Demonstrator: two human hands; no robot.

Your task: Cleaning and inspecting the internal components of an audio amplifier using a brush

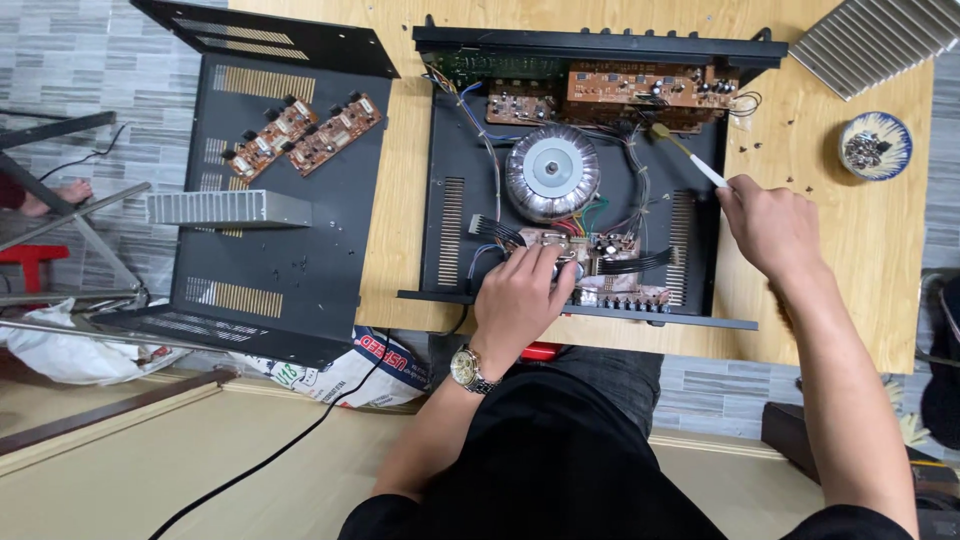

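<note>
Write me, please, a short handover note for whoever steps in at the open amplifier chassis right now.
Left hand: resting on the circuit board at the chassis's near edge, wristwatch on.
Right hand: holds a white-handled brush, bristle tip at the rear boards.
Amplifier chassis: on the wooden table, toroidal transformer in the middle.
Done: cover is off, lying left with two loose boards and a heatsink. Screws are in the bowl.
Left: reassembly not begun.

One head-worn view, aimed steeply down from above; workbench (850, 250) seen at arm's length, floor glimpsed beyond its edges.
</note>
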